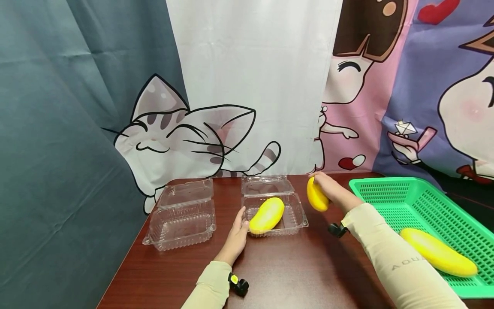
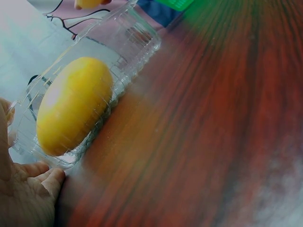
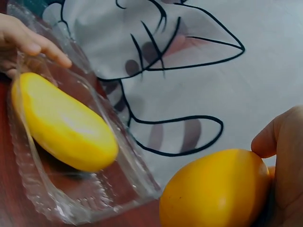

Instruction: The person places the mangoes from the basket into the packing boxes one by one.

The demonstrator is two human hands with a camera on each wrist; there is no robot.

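Observation:
A yellow mango (image 1: 317, 195) is gripped by my right hand (image 1: 335, 191), held above the table to the right of the middle clamshell box; the right wrist view shows the thumb (image 3: 266, 141) on the mango's near end. Another yellow mango (image 1: 267, 216) lies slantwise inside that clear plastic clamshell box (image 1: 295, 214), whose lid (image 1: 268, 184) is folded back. My left hand (image 1: 236, 236) rests with fairly straight fingers against the box's left side; one finger (image 3: 56, 53) reaches over the rim in the right wrist view.
To the left, a second clear clamshell box (image 1: 181, 229) stands with its lid folded back. At right, a green plastic basket (image 1: 390, 195) holds one long yellow mango (image 1: 438, 252). Behind the brown table (image 1: 285, 274) hangs a printed curtain (image 1: 254, 77).

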